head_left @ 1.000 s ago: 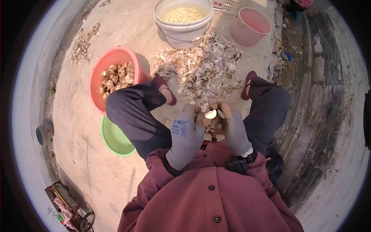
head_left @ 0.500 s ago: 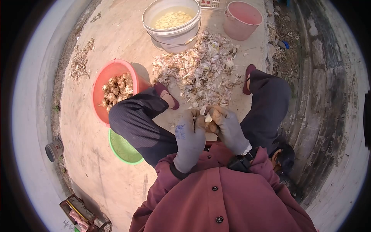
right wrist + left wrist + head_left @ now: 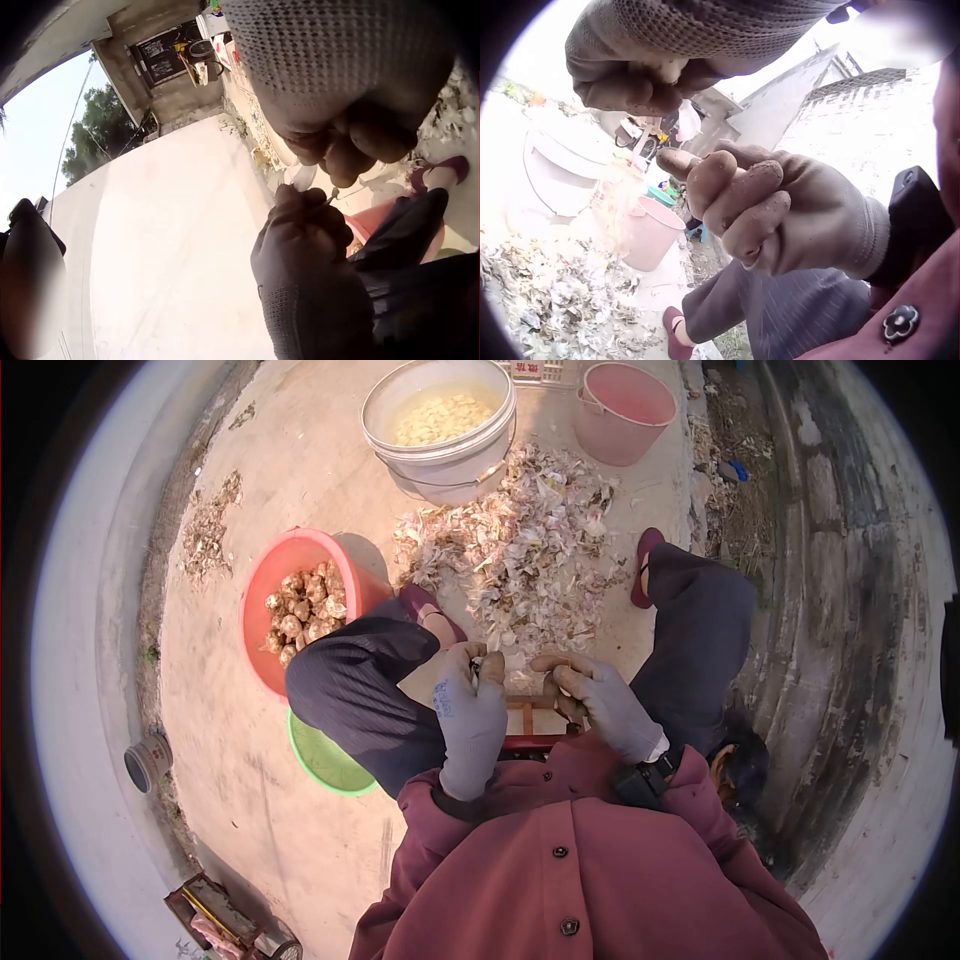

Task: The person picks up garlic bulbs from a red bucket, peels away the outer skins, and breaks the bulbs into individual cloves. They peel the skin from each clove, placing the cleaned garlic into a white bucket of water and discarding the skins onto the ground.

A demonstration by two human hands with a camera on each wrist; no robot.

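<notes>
The left hand (image 3: 470, 725), in a grey glove with soiled fingertips, pinches a small pale garlic piece (image 3: 669, 69) between thumb and curled fingers. In the right wrist view the piece (image 3: 304, 178) shows at the fingertips of the left hand (image 3: 307, 262). Apart from it, to its right, is the gloved right hand (image 3: 608, 708). In the left wrist view the right hand (image 3: 780, 210) has several fingers curled toward the palm, with nothing visible in them; its palm is hidden. A heap of garlic skins (image 3: 530, 550) lies beyond both hands.
A white bucket (image 3: 440, 472) holds peeled cloves in liquid. Beside it stands a pink bucket (image 3: 620, 440). A red basin (image 3: 256, 650) of garlic bulbs (image 3: 310, 605) and a green basin (image 3: 325, 765) stand left of the bent knees. A wall runs along the right.
The hands have moved apart from their earlier position close together. The pale cloves seen between them earlier are no longer visible there. The head view has shifted slightly.
</notes>
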